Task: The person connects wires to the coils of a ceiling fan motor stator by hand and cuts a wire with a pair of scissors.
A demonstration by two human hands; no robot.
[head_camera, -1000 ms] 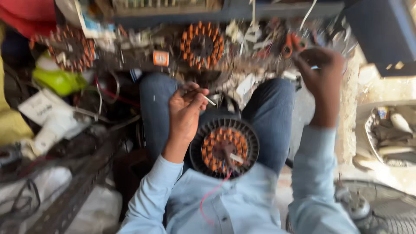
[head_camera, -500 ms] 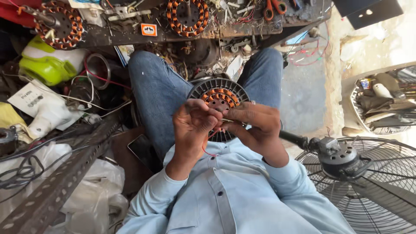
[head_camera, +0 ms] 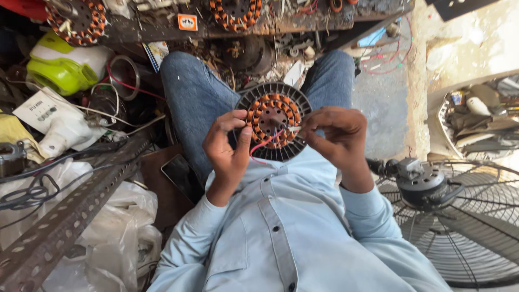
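The person sat with a round fan motor [head_camera: 273, 120] resting on the lap between the knees, its dark finned rim ringing a circle of copper coils. The left hand [head_camera: 230, 146] was closed on the motor's left edge, thumb up against the coils and fingers curled behind the rim. The right hand [head_camera: 332, 135] was pinched narrow at the motor's right side, fingertips together on thin wires [head_camera: 266, 145], red and purple, that looped out from the coils toward the light blue shirt. Along the near edge of the cluttered bench [head_camera: 303, 22] beyond the knees lay two more copper-wound motor cores [head_camera: 236, 12]. A green and white casing [head_camera: 62, 67] sat on the floor to the left, near a slotted metal angle bar [head_camera: 70, 208]. A standing fan [head_camera: 432, 186] with its wire guard lay to the right.
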